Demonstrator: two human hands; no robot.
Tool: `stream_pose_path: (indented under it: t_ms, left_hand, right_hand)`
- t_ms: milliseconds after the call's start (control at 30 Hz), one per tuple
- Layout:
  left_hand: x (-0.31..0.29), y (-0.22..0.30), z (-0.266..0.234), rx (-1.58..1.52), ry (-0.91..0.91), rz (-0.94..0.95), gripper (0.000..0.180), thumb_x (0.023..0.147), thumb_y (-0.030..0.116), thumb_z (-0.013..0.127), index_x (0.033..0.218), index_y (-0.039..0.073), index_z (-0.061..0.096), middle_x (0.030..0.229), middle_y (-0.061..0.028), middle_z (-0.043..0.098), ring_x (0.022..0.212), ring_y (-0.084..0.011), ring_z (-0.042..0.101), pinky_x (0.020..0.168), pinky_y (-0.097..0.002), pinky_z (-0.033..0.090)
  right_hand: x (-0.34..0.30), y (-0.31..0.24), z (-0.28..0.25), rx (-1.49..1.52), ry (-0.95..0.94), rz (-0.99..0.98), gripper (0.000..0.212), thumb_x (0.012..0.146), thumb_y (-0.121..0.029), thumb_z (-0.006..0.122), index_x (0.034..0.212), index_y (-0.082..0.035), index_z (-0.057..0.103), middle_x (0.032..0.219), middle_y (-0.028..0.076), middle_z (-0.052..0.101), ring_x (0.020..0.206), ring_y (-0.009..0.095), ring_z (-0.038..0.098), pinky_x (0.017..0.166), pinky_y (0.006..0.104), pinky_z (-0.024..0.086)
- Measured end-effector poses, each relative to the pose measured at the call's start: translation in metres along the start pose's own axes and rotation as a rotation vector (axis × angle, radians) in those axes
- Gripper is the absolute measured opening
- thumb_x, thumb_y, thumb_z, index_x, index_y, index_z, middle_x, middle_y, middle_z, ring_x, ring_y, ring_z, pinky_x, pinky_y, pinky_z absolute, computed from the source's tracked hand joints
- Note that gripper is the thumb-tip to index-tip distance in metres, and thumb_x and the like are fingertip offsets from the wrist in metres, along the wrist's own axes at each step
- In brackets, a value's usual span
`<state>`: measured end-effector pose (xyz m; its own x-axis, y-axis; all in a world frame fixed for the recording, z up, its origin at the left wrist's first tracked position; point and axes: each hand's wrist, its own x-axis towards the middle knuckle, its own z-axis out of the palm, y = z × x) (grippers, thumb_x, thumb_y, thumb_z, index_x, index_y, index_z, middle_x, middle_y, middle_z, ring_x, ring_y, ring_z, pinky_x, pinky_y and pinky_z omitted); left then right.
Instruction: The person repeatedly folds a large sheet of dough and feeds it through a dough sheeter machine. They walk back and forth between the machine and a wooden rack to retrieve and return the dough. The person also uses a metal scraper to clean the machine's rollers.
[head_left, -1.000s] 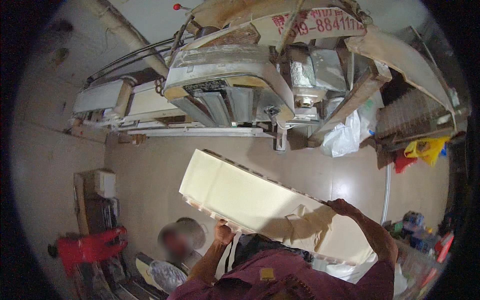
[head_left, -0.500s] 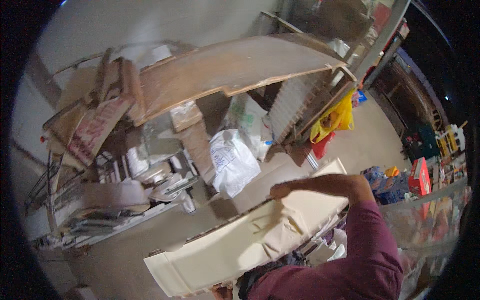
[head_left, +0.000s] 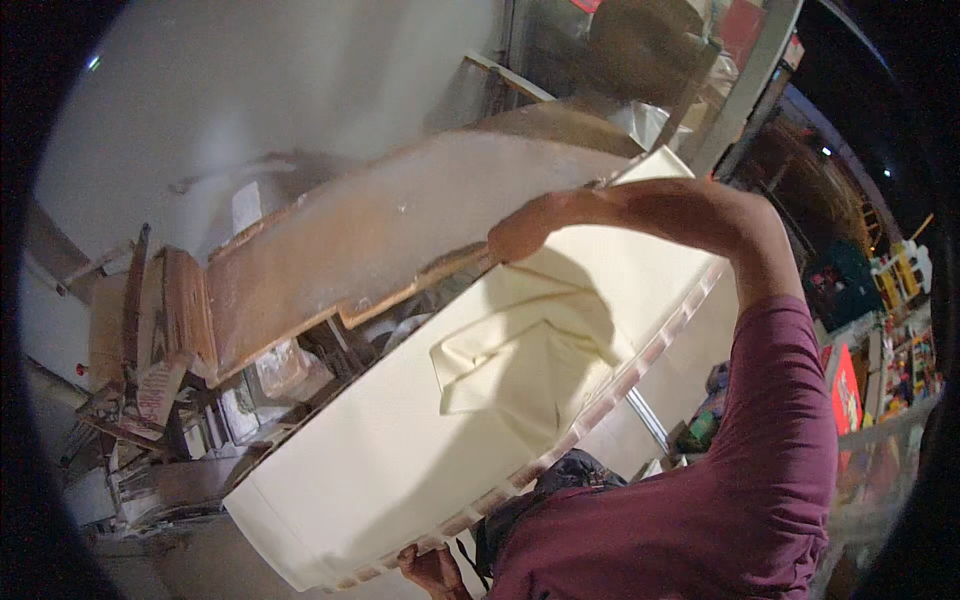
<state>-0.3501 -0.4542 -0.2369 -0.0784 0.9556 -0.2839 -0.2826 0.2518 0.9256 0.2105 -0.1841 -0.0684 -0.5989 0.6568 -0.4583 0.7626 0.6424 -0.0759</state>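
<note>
A long cream-coloured panel is held up slantwise in front of me, its far right end raised. Crumpled cream material bulges in folds at its middle, and brown patches run along its near edge. Bent across the panel, my right arm ends in my right hand, closed over the far long edge. My left hand grips the near long edge from below, close to the lower left end; part of it is cut off by the picture's bottom.
Beyond the panel a dusty brown wooden board lies across a pile of scraps. Cardboard and wood pieces lean at the left by the grey wall. A red box and colourful goods stand at the right.
Both hands have lifted the cream panel upward and away from me, tilting its right end up. It now hides the white bag and the yellow bag behind it.
</note>
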Motion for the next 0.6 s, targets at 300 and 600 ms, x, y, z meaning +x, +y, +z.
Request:
stream_pose_path:
  t_ms: [300,600]
  left_hand:
    - [0.006,-0.014,0.207,-1.027,-0.051,-0.194,0.017,0.086,0.015,0.061,0.095,0.006,0.072,0.104,-0.0127,0.071,0.094,-0.0288,0.067,0.085,-0.0481,0.053]
    - [0.027,0.006,0.270,-0.940,-0.288,-0.073,0.021,0.092,0.023,0.056,0.101,0.014,0.072,0.106,-0.0050,0.070,0.102,-0.0273,0.065,0.089,-0.0476,0.050]
  right_hand:
    - [-0.004,0.221,-0.055,-0.461,-0.091,-0.096,0.021,0.092,-0.016,0.051,0.105,-0.002,0.062,0.093,0.014,0.065,0.092,0.027,0.060,0.081,0.0437,0.050]
    - [-0.104,0.115,-0.140,0.254,0.881,0.408,0.032,0.099,-0.026,0.054,0.116,0.001,0.060,0.118,0.014,0.061,0.102,0.020,0.059,0.089,0.0318,0.048]
